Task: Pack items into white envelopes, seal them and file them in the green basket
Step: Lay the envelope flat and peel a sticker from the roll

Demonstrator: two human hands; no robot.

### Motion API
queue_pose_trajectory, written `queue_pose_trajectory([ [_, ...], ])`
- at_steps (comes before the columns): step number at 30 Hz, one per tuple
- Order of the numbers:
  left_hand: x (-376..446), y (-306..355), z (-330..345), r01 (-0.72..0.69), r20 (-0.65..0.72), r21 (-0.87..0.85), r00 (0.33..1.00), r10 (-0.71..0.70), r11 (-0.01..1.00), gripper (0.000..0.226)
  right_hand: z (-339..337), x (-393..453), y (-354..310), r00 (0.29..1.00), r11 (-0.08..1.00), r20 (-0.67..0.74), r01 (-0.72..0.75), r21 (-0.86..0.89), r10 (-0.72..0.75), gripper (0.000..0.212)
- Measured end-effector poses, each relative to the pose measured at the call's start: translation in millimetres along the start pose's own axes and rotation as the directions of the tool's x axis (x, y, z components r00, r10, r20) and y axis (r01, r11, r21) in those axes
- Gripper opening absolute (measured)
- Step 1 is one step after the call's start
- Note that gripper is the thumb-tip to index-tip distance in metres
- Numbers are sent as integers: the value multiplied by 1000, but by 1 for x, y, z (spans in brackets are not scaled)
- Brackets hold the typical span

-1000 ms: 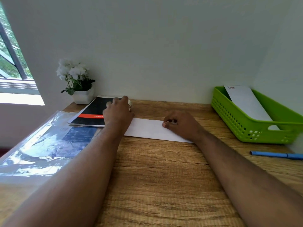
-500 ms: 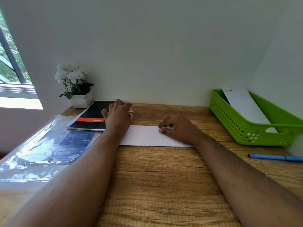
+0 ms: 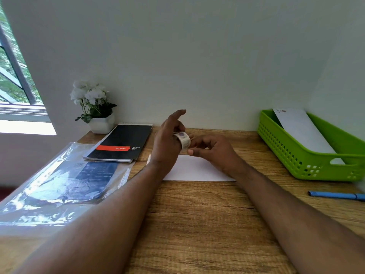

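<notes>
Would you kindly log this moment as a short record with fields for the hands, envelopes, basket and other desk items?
left hand: holds sticker roll, index finger raised
right hand: fingers pinch at the roll
envelope: flat on desk, under both hands
basket: right, holds one envelope
other: notepad, plastic sleeve, flower pot, pen

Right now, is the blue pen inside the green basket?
No, the blue pen lies on the wooden desk, outside and in front of the green basket.
</notes>
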State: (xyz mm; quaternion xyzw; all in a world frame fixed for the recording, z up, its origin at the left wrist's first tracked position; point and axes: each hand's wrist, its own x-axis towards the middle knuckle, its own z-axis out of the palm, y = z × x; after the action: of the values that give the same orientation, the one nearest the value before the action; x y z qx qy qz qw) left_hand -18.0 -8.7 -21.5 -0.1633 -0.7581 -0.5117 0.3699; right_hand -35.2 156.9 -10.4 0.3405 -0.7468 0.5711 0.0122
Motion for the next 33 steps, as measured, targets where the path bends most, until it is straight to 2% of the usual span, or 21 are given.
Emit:
queue_pose_trajectory([
  [4, 0, -2, -1, 56, 1, 138, 998, -56, 989, 68, -1, 2, 6, 999, 998, -46, 7, 58, -4, 11],
  [7, 2, -1, -2, 130, -5, 176, 991, -131, 976, 33, -6, 1, 8, 996, 997, -91, -5, 80, 13, 12],
  [10, 3, -1, -2, 284, 5, 153, 958, -288, 947, 7, -9, 0, 4, 991, 988, -119, -43, 147, 60, 14],
  [13, 4, -1, -1, 330, 33, 196, 939, -342, 923, 14, -9, 1, 1, 981, 967, -159, -74, 242, 115, 25],
  [17, 5, -12, -1, 260, 107, 334, 945, -311, 906, 23, -8, 1, 2, 979, 957, -156, -87, 276, 133, 36],
  [19, 4, -12, -1, 173, 148, 430, 955, -258, 886, 15, -9, 0, 1, 979, 955, -152, -92, 283, 139, 36],
  [22, 3, -4, -3, 32, 167, 429, 979, -114, 903, 34, -8, 0, 2, 979, 959, -149, -99, 266, 143, 31],
  [25, 2, 4, -2, -95, 191, 399, 981, 19, 912, 21, -8, 0, 0, 979, 964, -152, -94, 250, 135, 22],
  [28, 1, -4, -2, -22, 164, 358, 986, -39, 934, 16, -10, -1, -2, 988, 966, -71, -119, 229, 139, 22],
  [33, 3, -10, -3, 166, 70, 276, 979, -192, 947, 17, -9, -2, -3, 993, 974, 52, -119, 195, 111, 40],
])
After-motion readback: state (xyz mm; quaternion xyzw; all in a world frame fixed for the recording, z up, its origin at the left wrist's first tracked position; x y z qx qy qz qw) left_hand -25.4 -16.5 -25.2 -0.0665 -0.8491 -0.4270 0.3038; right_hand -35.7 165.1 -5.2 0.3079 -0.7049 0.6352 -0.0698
